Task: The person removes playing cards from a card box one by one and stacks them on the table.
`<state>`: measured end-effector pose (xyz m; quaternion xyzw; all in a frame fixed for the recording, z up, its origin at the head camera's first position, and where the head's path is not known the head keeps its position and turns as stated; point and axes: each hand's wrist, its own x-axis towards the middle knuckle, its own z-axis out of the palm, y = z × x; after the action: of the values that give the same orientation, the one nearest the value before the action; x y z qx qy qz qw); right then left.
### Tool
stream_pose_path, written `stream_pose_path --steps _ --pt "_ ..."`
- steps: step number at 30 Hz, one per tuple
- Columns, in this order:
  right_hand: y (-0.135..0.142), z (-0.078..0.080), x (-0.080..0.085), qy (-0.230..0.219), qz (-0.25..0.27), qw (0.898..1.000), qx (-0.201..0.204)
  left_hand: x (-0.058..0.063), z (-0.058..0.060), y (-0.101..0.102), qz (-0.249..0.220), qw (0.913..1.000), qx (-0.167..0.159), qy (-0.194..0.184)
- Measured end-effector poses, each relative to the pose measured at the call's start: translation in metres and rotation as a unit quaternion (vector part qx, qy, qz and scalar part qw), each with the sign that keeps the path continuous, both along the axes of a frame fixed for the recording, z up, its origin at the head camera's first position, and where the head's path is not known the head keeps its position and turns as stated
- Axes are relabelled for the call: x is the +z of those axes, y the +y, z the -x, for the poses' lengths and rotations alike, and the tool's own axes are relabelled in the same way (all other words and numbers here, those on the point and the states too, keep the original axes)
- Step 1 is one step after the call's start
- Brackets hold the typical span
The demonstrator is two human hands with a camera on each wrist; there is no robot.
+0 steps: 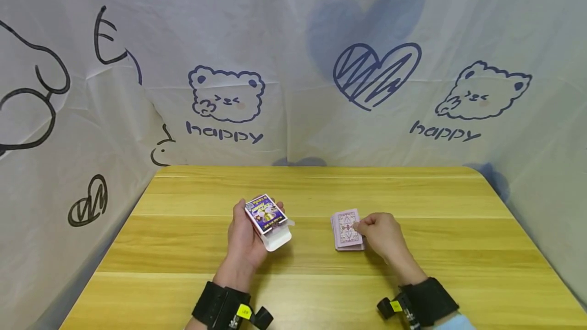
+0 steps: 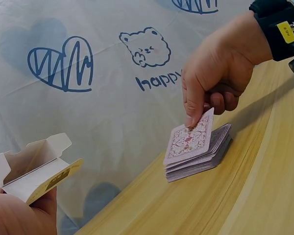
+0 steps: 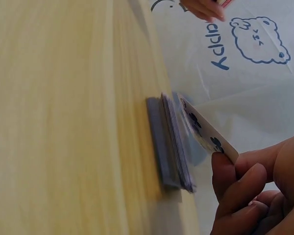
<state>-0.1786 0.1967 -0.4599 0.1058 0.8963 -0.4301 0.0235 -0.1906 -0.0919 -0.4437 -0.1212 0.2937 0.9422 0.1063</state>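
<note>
My left hand point(image 1: 247, 238) grips a purple card box point(image 1: 266, 214) above the table; its white end flap point(image 2: 56, 183) hangs open and faces the right. Thumb and fingers of my right hand point(image 1: 384, 236) pinch one edge of a playing card point(image 2: 189, 139) with a pink patterned back. This card tilts up off a deck of cards point(image 2: 206, 159) lying on the table. Black club marks show on the card's underside point(image 3: 201, 127) in the right wrist view. The deck's stack is slightly uneven, its sides stepped.
The yellow wooden table point(image 1: 183, 253) carries the deck right of the middle. White cloth point(image 1: 293, 131) with drawn bears and hearts hangs behind it and along both sides. Each wrist wears a black strap point(image 1: 428, 302) with a small camera.
</note>
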Motion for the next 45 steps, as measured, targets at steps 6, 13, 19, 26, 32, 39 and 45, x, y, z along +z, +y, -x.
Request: stream_pose_path --steps 6,13,19,26,32,39,45 --pt "0.002 0.001 -0.004 -0.001 -0.017 1.000 0.000 0.000 0.000 0.000 0.008 1.0000 -0.004 0.001" --pt "0.003 0.001 -0.009 0.006 -0.065 0.998 0.008 0.001 0.000 0.000 0.002 0.9999 0.005 -0.009" --pt "0.004 0.001 -0.012 0.008 -0.094 0.995 0.016 0.001 -0.001 0.000 -0.001 0.9999 0.006 -0.011" --pt "0.004 0.000 -0.013 -0.001 -0.105 0.994 0.025 0.002 -0.001 0.001 -0.002 0.9999 0.005 -0.012" --pt "0.004 0.000 -0.013 -0.005 -0.113 0.993 0.023 0.002 -0.002 0.001 -0.007 0.9999 -0.001 -0.007" --pt "0.003 0.002 -0.012 0.008 -0.112 0.994 0.012 0.002 -0.001 0.000 -0.005 1.0000 -0.006 -0.001" --pt "0.001 -0.001 -0.001 0.039 -0.070 0.997 -0.010 0.000 -0.003 0.003 -0.009 0.9998 -0.020 0.001"
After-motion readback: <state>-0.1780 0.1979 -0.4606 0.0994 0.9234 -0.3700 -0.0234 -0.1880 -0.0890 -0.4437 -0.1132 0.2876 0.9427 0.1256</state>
